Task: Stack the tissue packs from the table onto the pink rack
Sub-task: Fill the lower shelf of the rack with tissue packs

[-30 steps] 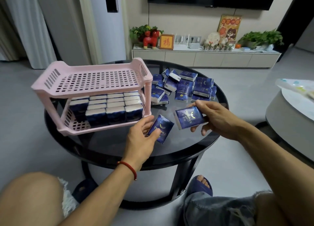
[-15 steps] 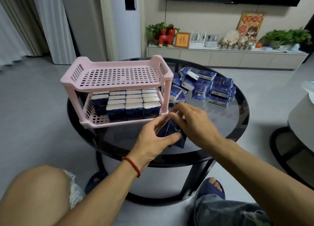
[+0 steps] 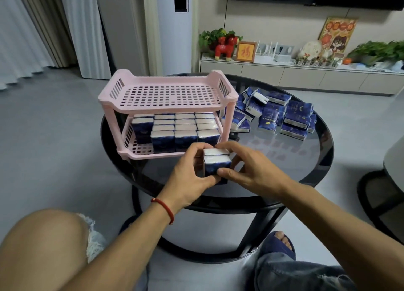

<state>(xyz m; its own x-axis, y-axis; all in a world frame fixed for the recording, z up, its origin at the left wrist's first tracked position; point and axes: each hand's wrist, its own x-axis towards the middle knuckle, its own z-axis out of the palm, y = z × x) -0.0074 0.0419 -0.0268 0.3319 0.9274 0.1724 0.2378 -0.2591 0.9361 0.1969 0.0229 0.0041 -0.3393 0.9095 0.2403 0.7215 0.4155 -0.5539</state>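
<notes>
Head view. Two tissue packs [image 3: 216,163], pressed face to face and upright, were pinched between the left hand [image 3: 189,181] and the right hand [image 3: 251,170], both with fingers curled around the pair, just in front of the pink rack [image 3: 168,94] near the table [image 3: 306,159] centre. The rack had two tiers: the upper held nothing; the lower shelf packs [image 3: 179,129] stood in four columns, the leftmost shorter, leaving bare grid at the front-left corner. The loose pile of packs [image 3: 282,116] lay right of the rack, its count unclear. Bare glass lay between pile and hands.
</notes>
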